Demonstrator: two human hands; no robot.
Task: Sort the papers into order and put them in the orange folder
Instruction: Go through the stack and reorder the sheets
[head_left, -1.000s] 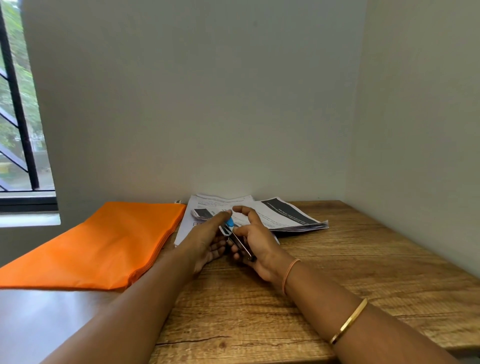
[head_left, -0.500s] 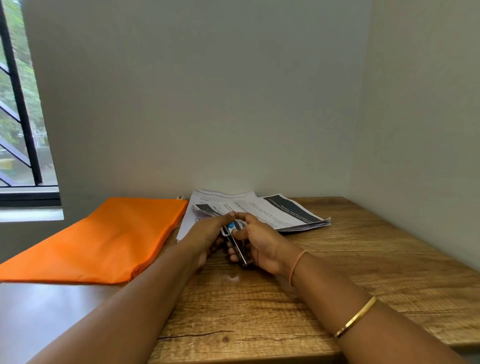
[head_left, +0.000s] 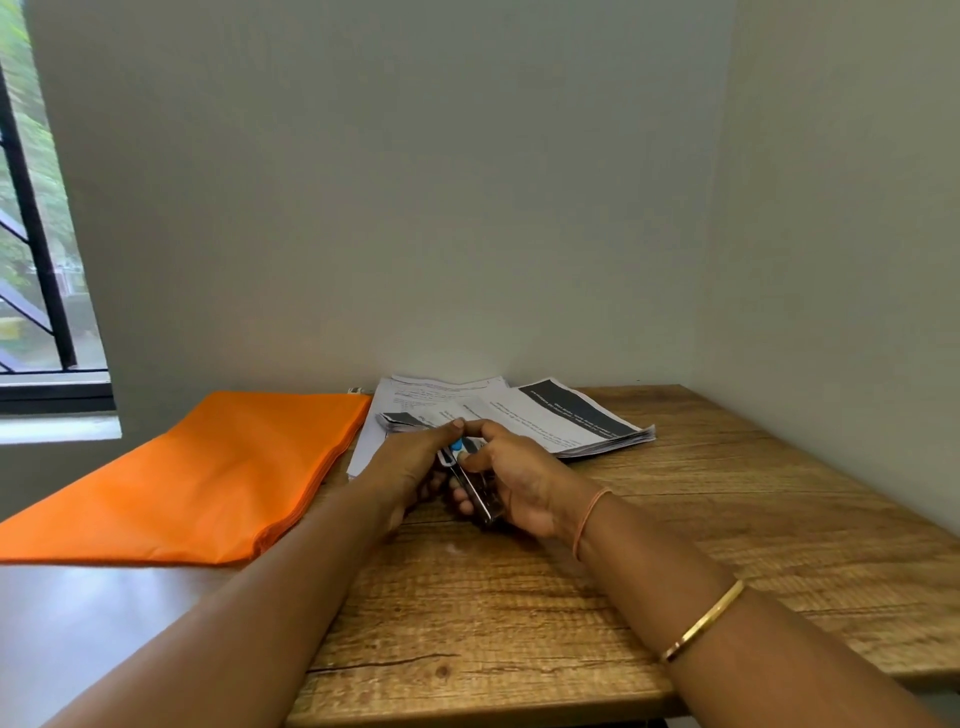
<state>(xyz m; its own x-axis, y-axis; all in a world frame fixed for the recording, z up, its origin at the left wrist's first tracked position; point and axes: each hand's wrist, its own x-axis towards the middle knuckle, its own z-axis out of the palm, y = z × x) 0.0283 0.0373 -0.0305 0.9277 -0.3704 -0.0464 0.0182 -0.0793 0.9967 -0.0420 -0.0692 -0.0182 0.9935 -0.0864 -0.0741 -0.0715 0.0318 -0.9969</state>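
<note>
Gripping a blue-tipped metal tool, left hand and right hand both curl round it — papers lie loosely heaped far behind, orange folder flat at left, apparently nothing filed.

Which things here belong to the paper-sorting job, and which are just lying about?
Job: papers; orange folder; small metal tool, perhaps a stapler, gripped by the left hand and right hand.

Just there: table; window; gold bangle.
</note>
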